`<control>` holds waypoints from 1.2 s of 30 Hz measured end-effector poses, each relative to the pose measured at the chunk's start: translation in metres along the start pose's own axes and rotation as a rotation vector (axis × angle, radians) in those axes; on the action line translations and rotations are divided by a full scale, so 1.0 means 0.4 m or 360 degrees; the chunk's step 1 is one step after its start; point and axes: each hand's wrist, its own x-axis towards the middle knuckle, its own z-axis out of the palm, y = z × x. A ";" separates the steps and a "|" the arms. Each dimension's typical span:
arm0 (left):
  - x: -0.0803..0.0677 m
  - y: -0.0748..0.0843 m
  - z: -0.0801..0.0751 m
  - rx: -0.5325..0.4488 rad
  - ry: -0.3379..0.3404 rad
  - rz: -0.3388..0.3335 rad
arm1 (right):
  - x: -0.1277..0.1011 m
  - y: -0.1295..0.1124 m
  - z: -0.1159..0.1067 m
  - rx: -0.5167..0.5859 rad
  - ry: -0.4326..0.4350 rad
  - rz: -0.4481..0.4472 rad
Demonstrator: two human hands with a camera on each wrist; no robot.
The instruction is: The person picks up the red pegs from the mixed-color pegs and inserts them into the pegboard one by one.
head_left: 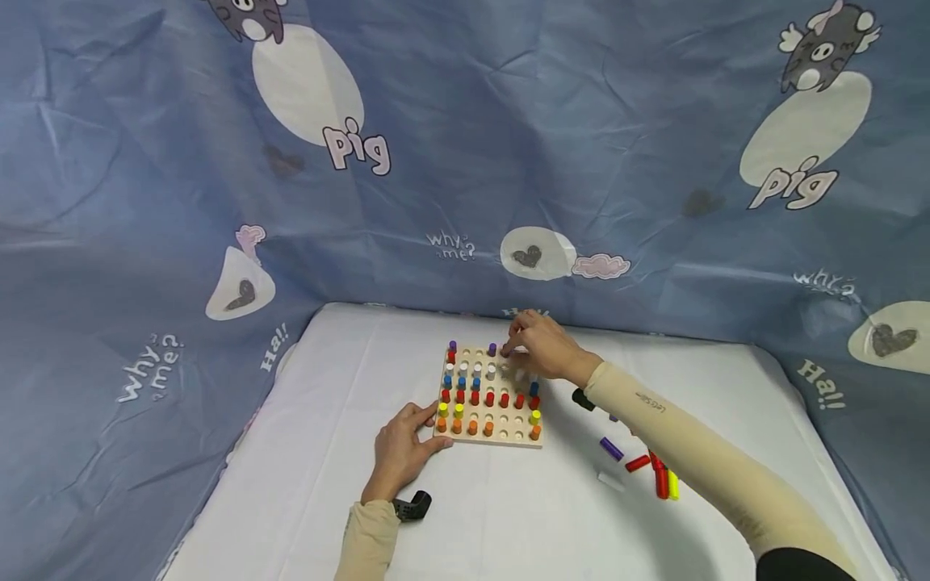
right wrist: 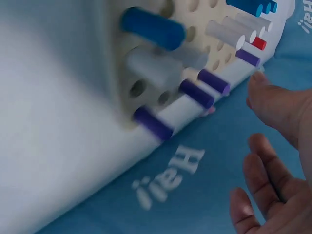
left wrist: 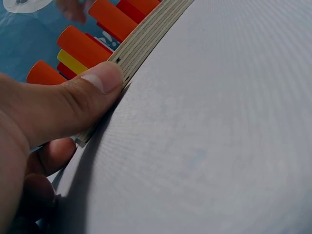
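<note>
A wooden pegboard [head_left: 501,441] stands on the white table, with coloured pegs upright in rows of holes. My left hand [head_left: 400,448] holds its front left corner, the thumb [left wrist: 105,78] against the front edge and the fingers around the side. Over the back right part of the board is my right hand [head_left: 546,347], beside the purple pegs of the back row. In the right wrist view its thumb [right wrist: 273,97] and fingers stand apart with nothing between them. Nearest that thumb is a purple peg [right wrist: 247,57]; a blue peg [right wrist: 153,28] stands farther along the board.
Loose pegs lie right of the board: a purple peg [head_left: 611,449], a red peg [head_left: 638,463], a white peg [head_left: 610,482], a yellow peg [head_left: 673,486] and more reds, partly behind the right forearm. A blue printed cloth [head_left: 450,194] rises behind the table.
</note>
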 end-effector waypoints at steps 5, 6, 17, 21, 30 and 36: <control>0.002 -0.001 0.001 0.0003 -0.0017 -0.0010 | -0.092 0.021 -0.055 -0.0061 -0.0008 0.0093; 0.002 -0.001 0.001 0.0008 -0.0023 -0.0012 | -0.112 0.025 -0.065 -0.0068 -0.0013 0.0110; 0.004 0.003 -0.005 -0.0003 -0.0046 -0.0056 | -0.326 0.078 -0.114 -0.0130 -0.0078 0.0296; 0.002 0.003 0.002 -0.0001 -0.0043 -0.0058 | -0.404 0.098 -0.114 -0.0130 -0.0124 0.0359; 0.001 -0.001 0.002 0.0025 -0.0018 -0.0027 | -0.533 0.140 -0.098 -0.0110 -0.0213 0.0464; 0.006 0.003 0.001 0.0009 -0.0020 -0.0010 | -0.572 0.142 -0.068 -0.0033 -0.0269 0.0532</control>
